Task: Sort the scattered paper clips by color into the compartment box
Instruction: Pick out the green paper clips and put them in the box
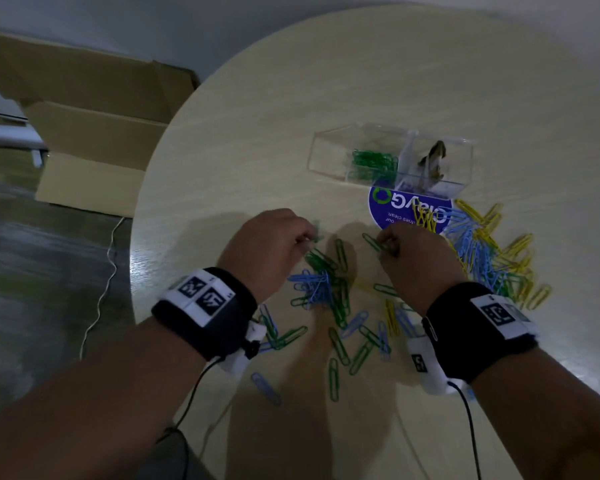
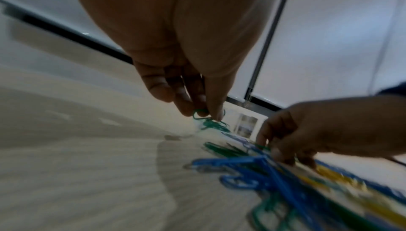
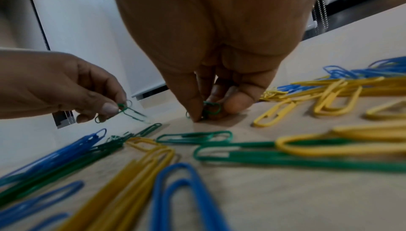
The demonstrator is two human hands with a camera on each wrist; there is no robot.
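- Green wire paper clips (image 1: 321, 263) are lying mixed with blue and yellow ones on the pale round table (image 1: 361, 81).
- The left hand (image 1: 269, 242) is pinching green clips (image 3: 123, 111).
- The right hand (image 1: 413, 258) is pinching a green clip (image 3: 211, 108) too.
- Next, I think, both hands are carrying them to the clear plastic compartment box (image 1: 329, 150), where green ones sit.

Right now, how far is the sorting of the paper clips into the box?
Early stage. Done: a bunch of green clips lies in the left compartment of the clear box. In hand: the left hand pinches green clips, and the right hand pinches another green one at the table. Left: many green, blue clips and yellow clips lie scattered on the table.
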